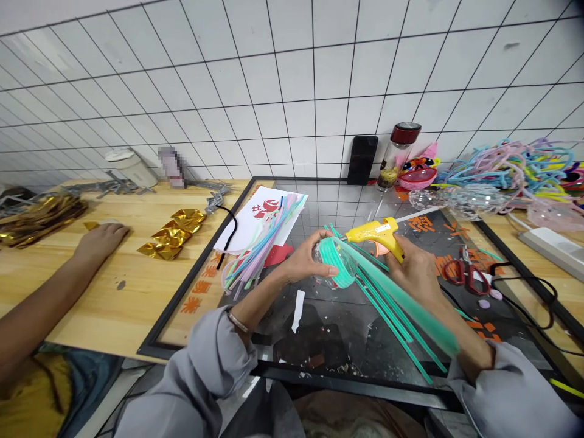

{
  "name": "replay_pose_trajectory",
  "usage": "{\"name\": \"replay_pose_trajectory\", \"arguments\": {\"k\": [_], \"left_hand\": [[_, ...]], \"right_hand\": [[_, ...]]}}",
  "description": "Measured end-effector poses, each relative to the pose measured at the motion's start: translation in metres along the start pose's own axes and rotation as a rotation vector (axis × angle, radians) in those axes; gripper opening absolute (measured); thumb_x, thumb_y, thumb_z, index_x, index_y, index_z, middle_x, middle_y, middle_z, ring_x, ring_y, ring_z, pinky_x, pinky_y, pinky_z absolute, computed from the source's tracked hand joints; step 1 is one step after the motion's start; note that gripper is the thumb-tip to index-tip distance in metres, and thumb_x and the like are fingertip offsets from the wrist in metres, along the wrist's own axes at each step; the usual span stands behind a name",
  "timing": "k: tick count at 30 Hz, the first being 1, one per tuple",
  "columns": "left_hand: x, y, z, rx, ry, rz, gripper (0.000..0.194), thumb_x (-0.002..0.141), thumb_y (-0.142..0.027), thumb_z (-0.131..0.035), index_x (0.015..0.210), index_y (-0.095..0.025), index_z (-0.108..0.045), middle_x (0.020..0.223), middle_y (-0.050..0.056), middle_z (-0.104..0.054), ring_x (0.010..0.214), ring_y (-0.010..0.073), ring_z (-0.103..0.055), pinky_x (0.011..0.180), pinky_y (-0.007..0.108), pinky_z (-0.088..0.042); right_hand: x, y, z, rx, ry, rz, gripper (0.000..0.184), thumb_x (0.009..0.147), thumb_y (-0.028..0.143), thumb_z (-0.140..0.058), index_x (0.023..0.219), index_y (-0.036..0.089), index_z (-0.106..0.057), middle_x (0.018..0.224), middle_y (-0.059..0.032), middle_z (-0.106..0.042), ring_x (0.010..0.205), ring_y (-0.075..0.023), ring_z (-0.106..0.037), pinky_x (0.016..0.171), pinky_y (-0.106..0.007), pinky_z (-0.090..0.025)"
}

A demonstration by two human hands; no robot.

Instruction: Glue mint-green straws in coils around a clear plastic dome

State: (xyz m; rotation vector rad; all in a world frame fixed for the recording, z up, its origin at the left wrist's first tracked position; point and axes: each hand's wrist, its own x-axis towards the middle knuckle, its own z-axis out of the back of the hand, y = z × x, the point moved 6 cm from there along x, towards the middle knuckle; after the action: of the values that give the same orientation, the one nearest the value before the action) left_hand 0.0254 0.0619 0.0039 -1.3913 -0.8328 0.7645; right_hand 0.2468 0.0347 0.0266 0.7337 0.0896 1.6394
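Grey rolled sleeves [210, 359] fill the foreground, ahead of two bare hands working above a black-framed glass panel [319, 204] on the wooden worktop [91, 304]. The left hand [305, 260] holds a clear round container [349, 261] tilted over the panel's middle, its fingers and thumb pinching the sides, where a green band [332, 263] wraps around it. The right hand [415, 267] has its fingers curled around the handle of a yellow glue gun [371, 232], whose nozzle points at the band's upper edge; whether it touches, I cannot tell. One blurred green strip [401, 292] runs from the container across the right wrist. Below lie more green strips [392, 316], with red-handled scissors [465, 266] to the right. Pastel strips [269, 234] lie partly over a white sheet [239, 230] to the left; farther left, another person's hand [103, 238] rests near crinkled gold foil [176, 234].
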Motion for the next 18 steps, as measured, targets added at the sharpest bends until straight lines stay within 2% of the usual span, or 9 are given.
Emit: {"name": "replay_pose_trajectory", "arguments": {"k": [8,13,18], "left_hand": [[0.0002,-0.0021,0.0021,0.029,-0.022,-0.023,0.068,0.053,-0.031,-0.088,0.108,-0.019,-0.051,0.097,0.001,-0.053,0.079,0.0117,-0.050,0.066,0.021,-0.045],[0.0006,-0.0007,-0.0007,-0.011,0.022,-0.002,0.068,0.054,-0.031,-0.087,0.109,-0.020,-0.048,0.096,0.000,-0.053,0.076,0.0109,-0.050,0.065,0.022,-0.046],[0.0010,-0.0020,0.0021,0.056,-0.033,-0.010,0.068,0.052,-0.032,-0.087,0.108,-0.020,-0.051,0.098,0.001,-0.053,0.079,0.0128,-0.051,0.064,0.022,-0.044]], "right_hand": [[-0.0016,0.0061,0.0045,-0.001,0.014,0.012,0.038,0.082,0.029,-0.046,0.109,0.013,-0.067,0.080,-0.0106,-0.072,0.065,-0.0230,-0.063,0.063,-0.033,-0.045],[-0.0011,0.0043,0.0057,-0.017,-0.048,-0.002,0.038,0.080,0.028,-0.047,0.108,0.013,-0.067,0.089,-0.0151,-0.074,0.068,-0.0261,-0.064,0.063,-0.036,-0.046],[-0.0026,0.0038,0.0025,-0.007,-0.029,0.011,0.035,0.082,0.028,-0.047,0.108,0.016,-0.067,0.087,-0.0111,-0.074,0.064,-0.0218,-0.062,0.060,-0.031,-0.044]]}}
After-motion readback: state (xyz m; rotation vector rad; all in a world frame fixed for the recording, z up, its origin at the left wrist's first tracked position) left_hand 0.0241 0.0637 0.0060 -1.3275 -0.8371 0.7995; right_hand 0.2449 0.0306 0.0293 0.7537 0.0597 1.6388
